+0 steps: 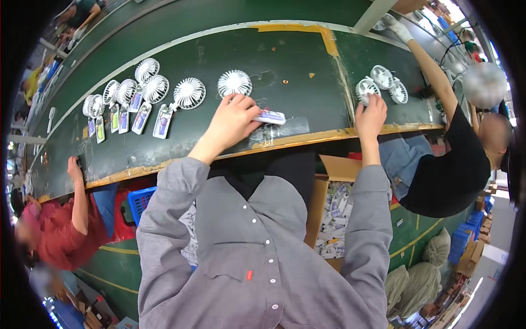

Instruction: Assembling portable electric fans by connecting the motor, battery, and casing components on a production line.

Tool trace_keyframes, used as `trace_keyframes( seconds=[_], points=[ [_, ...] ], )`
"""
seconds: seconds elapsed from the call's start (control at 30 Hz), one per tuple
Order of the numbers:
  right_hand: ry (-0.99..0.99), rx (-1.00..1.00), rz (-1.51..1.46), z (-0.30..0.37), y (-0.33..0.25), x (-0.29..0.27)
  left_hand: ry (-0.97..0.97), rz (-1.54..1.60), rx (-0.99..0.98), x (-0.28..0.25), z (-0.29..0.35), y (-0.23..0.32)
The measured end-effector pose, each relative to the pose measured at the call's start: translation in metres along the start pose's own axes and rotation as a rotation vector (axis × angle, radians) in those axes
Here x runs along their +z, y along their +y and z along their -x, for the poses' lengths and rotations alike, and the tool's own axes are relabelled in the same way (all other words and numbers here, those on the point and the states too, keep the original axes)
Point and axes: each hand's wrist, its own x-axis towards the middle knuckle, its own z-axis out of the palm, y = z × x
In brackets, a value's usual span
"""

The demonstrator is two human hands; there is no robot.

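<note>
My left hand (233, 122) is closed on a small white handheld fan. Its round slatted head (234, 83) shows beyond my fingers, and a white handle (272, 117) with a purple inside sticks out to the right. My fingers hide where head and handle meet. On the right, my right hand (372, 116) has its fingertips on the head of another white fan (366, 89); I cannot tell whether it grips it. Two more fan heads (381, 77) (399, 91) lie just beyond that one. Left of my left hand lies a fan (189, 93) with its handle (163, 122) toward me.
Several more fans (126, 90) lie grouped on the green bench (296, 60) at left. Below the bench, an open carton (331, 216) holds many small white parts. A blue crate (141, 204) stands at left. Co-workers sit on both sides, one in black (452, 164), one in red (71, 238).
</note>
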Motion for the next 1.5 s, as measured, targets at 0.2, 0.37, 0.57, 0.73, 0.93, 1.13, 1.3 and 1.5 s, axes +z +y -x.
trace_keyframes(
  seconds=[0.2,0.37,0.57,0.73,0.93,1.13,1.3,1.5],
  points=[
    [-0.257,-0.124,-0.861,0.011,-0.147,-0.090,-0.102,0.322,-0.273,-0.023,-0.003,0.049],
    [-0.500,0.071,-1.023,0.046,-0.199,-0.105,-0.285,0.607,-0.283,-0.053,0.004,0.072],
    [-0.711,0.291,-1.463,0.089,-0.198,-0.110,-0.439,0.778,-0.248,-0.082,0.029,0.090],
    [-0.925,0.442,-1.714,0.095,-0.209,-0.143,-0.444,0.880,-0.288,-0.088,0.045,0.091],
    [-0.953,0.260,-1.787,0.100,-0.203,-0.153,-0.569,1.206,-0.356,-0.090,0.066,0.089],
    [-1.323,0.336,-1.646,0.084,-0.191,-0.168,-0.317,0.996,-0.213,-0.079,0.080,0.099],
    [-1.335,0.173,-1.483,0.089,-0.183,-0.168,-0.226,0.708,-0.145,-0.082,0.079,0.116],
    [-1.162,0.358,-1.644,0.103,-0.186,-0.162,0.010,0.583,0.035,-0.063,0.084,0.124]
  ],
)
